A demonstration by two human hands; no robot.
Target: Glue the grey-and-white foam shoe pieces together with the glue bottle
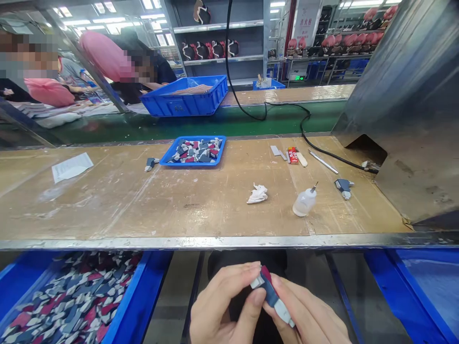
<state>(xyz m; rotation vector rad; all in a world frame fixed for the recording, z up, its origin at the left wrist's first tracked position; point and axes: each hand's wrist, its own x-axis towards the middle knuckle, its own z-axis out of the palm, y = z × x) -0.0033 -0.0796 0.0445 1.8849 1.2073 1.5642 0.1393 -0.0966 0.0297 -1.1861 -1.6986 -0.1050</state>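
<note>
The left hand [218, 306] and right hand [304, 320] pinch a small red, grey and white plastic piece [271, 294] between closed fingers [247, 274], below the table's metal edge [215, 242]. A slip could drop it into the blue bin [154, 282] of parts at left. Open room lies around the hands; beyond, a squeeze bottle [304, 203] stands on the table [107, 205].

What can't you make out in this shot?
Head view:
- Plastic part: partly hidden by the left hand and right hand.
- Blue bin at lower left: cut off by the bottom and left edges.
- Paper sheet: print too small to read.
- Red packet: label too small to read.
</note>
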